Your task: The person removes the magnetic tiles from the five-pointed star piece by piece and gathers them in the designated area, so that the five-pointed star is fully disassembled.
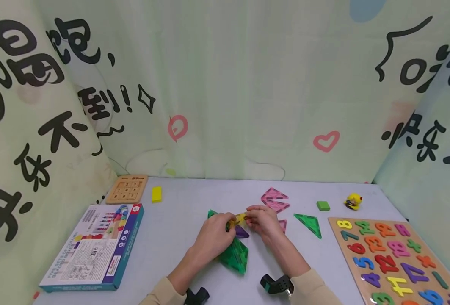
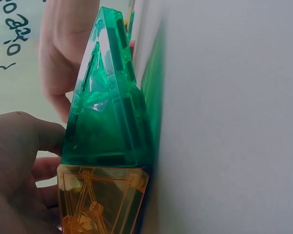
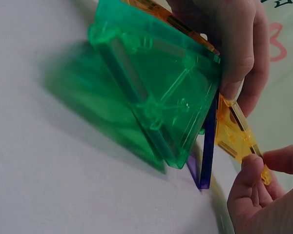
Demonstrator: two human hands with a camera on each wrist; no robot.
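Observation:
My left hand [image 1: 218, 233] grips a standing shape of joined translucent magnetic tiles. Green tiles [image 3: 156, 92] form its near side, and an orange tile [image 2: 102, 197] adjoins them in the left wrist view. A purple tile [image 3: 208, 146] stands at the shape's side. Between thumb and fingers, my right hand [image 1: 264, 222] pinches the outer edge of a yellow tile [image 3: 234, 129], whose other end reaches the shape beside the left fingers. The left palm hides part of the shape in the head view.
Pink tiles [image 1: 274, 199] and a green triangle tile [image 1: 309, 224] lie to the right. Farther right are a green block [image 1: 323, 206], a small yellow figure [image 1: 353, 201] and a number board [image 1: 356, 283]. At left lie a box [image 1: 91, 250], a wooden board [image 1: 127, 189] and a yellow block [image 1: 156, 194].

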